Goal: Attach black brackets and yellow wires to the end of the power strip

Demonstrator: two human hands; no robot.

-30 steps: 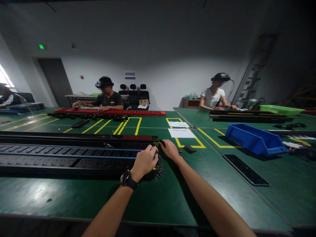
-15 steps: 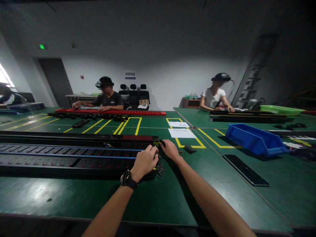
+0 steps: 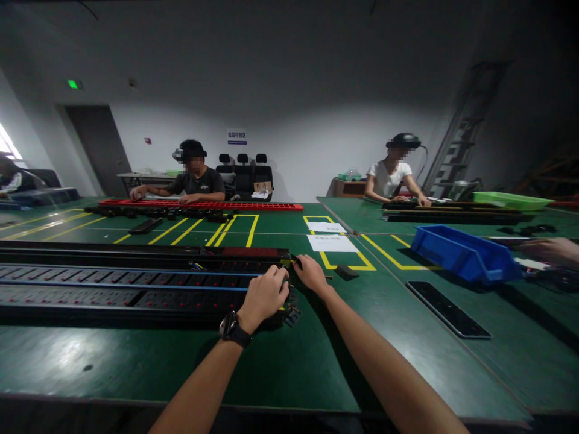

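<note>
Long black power strips (image 3: pixel 113 283) with rows of sockets lie side by side across the green table (image 3: pixel 289 367), running in from the left. My left hand (image 3: pixel 265 295), with a dark watch on its wrist, is curled over their right end. My right hand (image 3: pixel 311 274) is closed on the same end from the right, fingers pinched at a small yellow and black fitting (image 3: pixel 287 261). What the fingers hold is too small to make out.
A small black part (image 3: pixel 346 272), a black flat strip (image 3: pixel 447 309) and a blue bin (image 3: pixel 465 253) lie to the right. White papers (image 3: pixel 332 243) sit in yellow markings. Two people sit across at a red strip (image 3: pixel 203 205) and black strips (image 3: pixel 452 212). Another person's hand (image 3: pixel 549 250) enters at far right.
My hands have stayed at the strips' right end. Another person's hand has come into view at the far right edge.
</note>
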